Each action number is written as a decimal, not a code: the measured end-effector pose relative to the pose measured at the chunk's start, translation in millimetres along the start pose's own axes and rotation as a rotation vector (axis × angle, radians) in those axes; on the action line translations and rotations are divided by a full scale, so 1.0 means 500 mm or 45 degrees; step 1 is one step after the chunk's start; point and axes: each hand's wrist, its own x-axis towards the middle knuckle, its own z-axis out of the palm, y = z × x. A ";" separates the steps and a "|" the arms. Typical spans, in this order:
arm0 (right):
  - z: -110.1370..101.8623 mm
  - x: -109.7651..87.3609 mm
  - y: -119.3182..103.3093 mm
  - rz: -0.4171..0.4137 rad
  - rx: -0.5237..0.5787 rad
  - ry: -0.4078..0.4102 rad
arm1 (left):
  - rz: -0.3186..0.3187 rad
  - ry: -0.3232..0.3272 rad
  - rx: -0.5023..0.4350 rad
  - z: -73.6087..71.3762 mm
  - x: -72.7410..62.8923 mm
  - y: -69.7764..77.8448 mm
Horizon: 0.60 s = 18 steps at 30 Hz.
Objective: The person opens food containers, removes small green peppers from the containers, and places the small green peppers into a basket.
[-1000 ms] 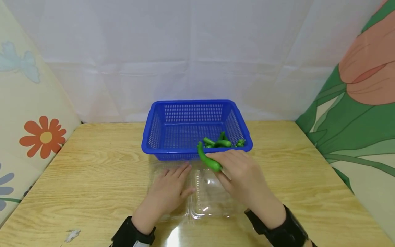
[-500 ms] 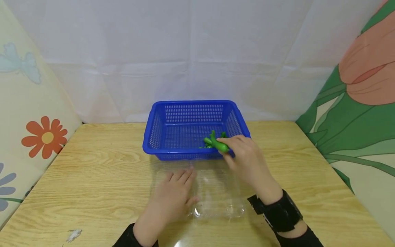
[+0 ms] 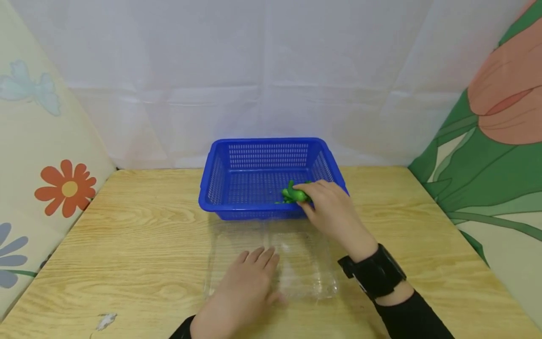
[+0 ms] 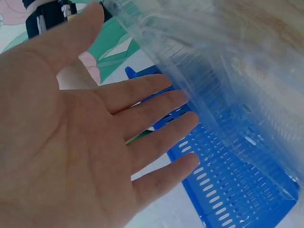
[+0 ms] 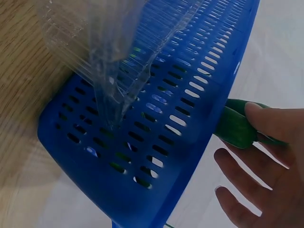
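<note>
My right hand (image 3: 336, 214) is at the front right of a blue plastic basket (image 3: 245, 207), its thumb and fingers pinching a green pepper (image 3: 299, 195) at the rim. The right wrist view shows the green pepper (image 5: 233, 127) between thumb and forefinger, above the basket's edge. Several other green peppers lie just beneath, partly hidden by the hand. In front of the basket sits a clear plastic clamshell container (image 3: 306, 263). Over its near middle is my left hand (image 3: 245, 289), fingers extended. In the left wrist view its palm holds nothing, and fingertips come close to the clear container (image 4: 190, 47).
Basket and container stand on a wood-grain table (image 3: 148, 235), the basket close to a white cloth backdrop (image 3: 169, 94). Printed panels flank both sides. A pale worn patch (image 3: 106, 321) marks the table at lower left.
My right hand has carried the pepper from above the container forward and right to the basket's front rim, lowering it there. My left hand has drawn back toward me and slightly right.
</note>
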 end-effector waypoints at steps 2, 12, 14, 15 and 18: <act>0.003 0.005 0.002 0.023 0.009 -0.039 | 0.002 0.011 0.033 0.003 0.003 0.001; 0.018 0.013 0.015 0.102 0.005 -0.111 | 0.003 0.108 0.071 0.018 0.017 -0.002; 0.021 0.012 0.016 0.110 0.012 -0.111 | 0.026 0.153 0.080 0.020 0.018 -0.005; 0.022 0.011 0.016 0.114 0.014 -0.114 | 0.041 0.173 0.082 0.021 0.019 -0.006; 0.023 0.010 0.016 0.128 0.026 -0.133 | 0.096 0.224 0.083 0.021 0.023 -0.011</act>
